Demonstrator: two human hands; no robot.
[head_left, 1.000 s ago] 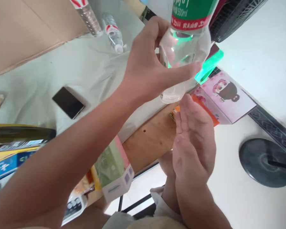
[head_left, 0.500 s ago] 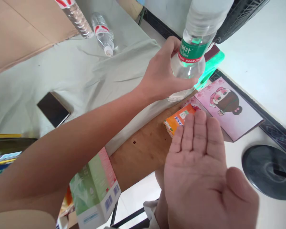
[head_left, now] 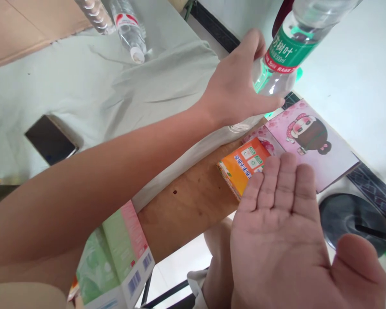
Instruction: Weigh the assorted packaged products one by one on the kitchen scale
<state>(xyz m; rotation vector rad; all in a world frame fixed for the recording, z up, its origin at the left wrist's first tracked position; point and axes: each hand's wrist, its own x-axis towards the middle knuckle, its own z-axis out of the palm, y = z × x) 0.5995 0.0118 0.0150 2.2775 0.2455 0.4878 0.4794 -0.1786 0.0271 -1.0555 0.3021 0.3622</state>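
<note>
My left hand (head_left: 236,79) reaches across from the left with its fingers and thumb around a clear plastic bottle (head_left: 278,83). The bottle has a green and red label and leans to the upper right, its top cut off by the frame edge. Part of its base shows below my wrist, by the edge of the cloth. Low on the right, my right hand (head_left: 279,240) is held palm up, fingers stretched out, with nothing on it. Just beyond its fingertips lies an orange packet (head_left: 241,165), partly covered by the fingers.
A phone (head_left: 51,139) and a clear bottle with a white cap (head_left: 128,32) lie on the pale cloth (head_left: 167,81). A green and pink carton (head_left: 116,257) stands at the wooden board (head_left: 186,210). A pink box with a cartoon girl (head_left: 309,137) and a black round base (head_left: 344,214) are at right.
The view has shifted, and the bottle in my left hand now appears farther right and more tilted. My right hand appears lower and farther right, uncovering more of the orange packet.
</note>
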